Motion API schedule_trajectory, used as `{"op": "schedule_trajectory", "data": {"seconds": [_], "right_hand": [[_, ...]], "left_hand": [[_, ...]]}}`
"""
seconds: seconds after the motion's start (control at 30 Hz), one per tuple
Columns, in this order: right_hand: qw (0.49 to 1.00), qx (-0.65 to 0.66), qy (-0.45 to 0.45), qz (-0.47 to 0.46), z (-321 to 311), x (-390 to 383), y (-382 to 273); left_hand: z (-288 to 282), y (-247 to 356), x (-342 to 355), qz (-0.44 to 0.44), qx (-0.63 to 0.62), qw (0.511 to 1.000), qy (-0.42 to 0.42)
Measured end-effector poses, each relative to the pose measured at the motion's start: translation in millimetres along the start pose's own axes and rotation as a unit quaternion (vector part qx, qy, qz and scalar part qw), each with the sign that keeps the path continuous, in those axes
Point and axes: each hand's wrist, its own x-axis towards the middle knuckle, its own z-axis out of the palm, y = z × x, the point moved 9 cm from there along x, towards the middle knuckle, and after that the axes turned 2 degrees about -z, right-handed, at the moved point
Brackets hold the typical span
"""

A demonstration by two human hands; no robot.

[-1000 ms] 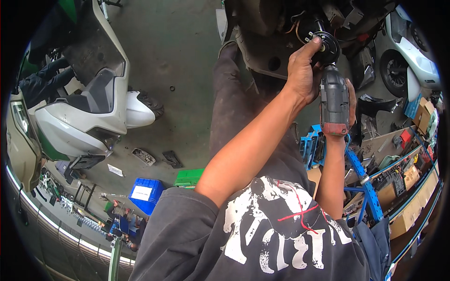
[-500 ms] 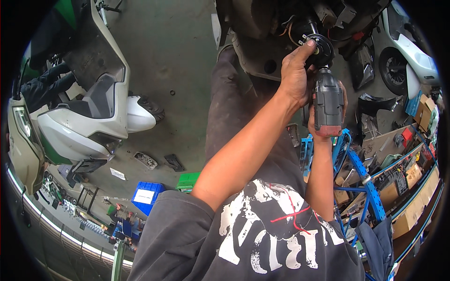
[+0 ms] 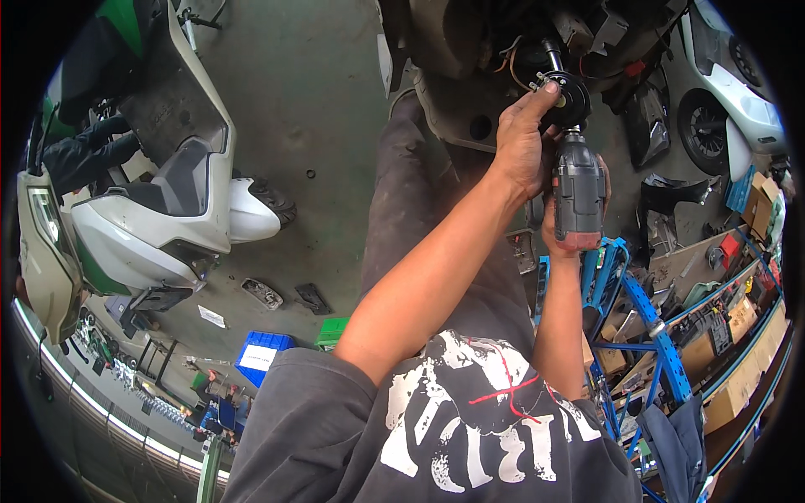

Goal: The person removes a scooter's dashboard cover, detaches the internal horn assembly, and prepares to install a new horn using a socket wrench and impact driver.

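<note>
- At far left, a white and green scooter (image 3: 142, 239) stands on the dark floor (image 3: 310, 109), its wheel toward the middle.
- Right of it on the floor lie a grey oblong part (image 3: 262, 293) and a black flat part (image 3: 313, 298), near each other.
- Below these are a blue bin (image 3: 262, 356) with a white label and, just beside it, a green bin (image 3: 332, 332), partly hidden by the arm.
- At upper centre is a dark vehicle body (image 3: 453, 42) with loose wires.
- The left hand (image 3: 521, 147) grips a black round part (image 3: 579, 101) in front of that body, thumb pressed on its face, fingers closed round behind it.
- The right hand (image 3: 550, 222) is wrapped around a black and red power tool (image 3: 579, 193), its nose against the round part's lower edge; most of its fingers are hidden.
- Farther right stand a blue metal frame (image 3: 660, 348) and another white scooter (image 3: 746, 109).
</note>
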Motion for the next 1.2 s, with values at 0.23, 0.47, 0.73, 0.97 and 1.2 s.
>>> {"op": "schedule_trajectory", "data": {"seconds": [0.23,0.47,0.73,0.97,1.2], "right_hand": [[1.0,0.01,0.014,0.024,4.2,-7.1,10.0],[0.863,0.413,-0.206,0.205,14.5,-7.1,20.1],[0.842,0.438,-0.263,0.172,27.3,16.3,28.0],[0.857,0.434,-0.244,0.13,23.2,-4.3,26.1],[0.83,0.476,-0.242,0.162,19.2,-29.7,43.8]], "left_hand": [[3.0,0.9,-0.5,-0.021,0.045,0.999,-0.005],[-2.9,5.5,4.0,-0.028,0.106,0.994,-0.015],[-16.5,7.7,5.1,-0.005,0.107,0.994,-0.008],[-20.0,26.8,21.1,0.044,0.097,0.994,-0.02],[-22.3,38.2,16.3,0.06,0.129,0.989,-0.028]]}}
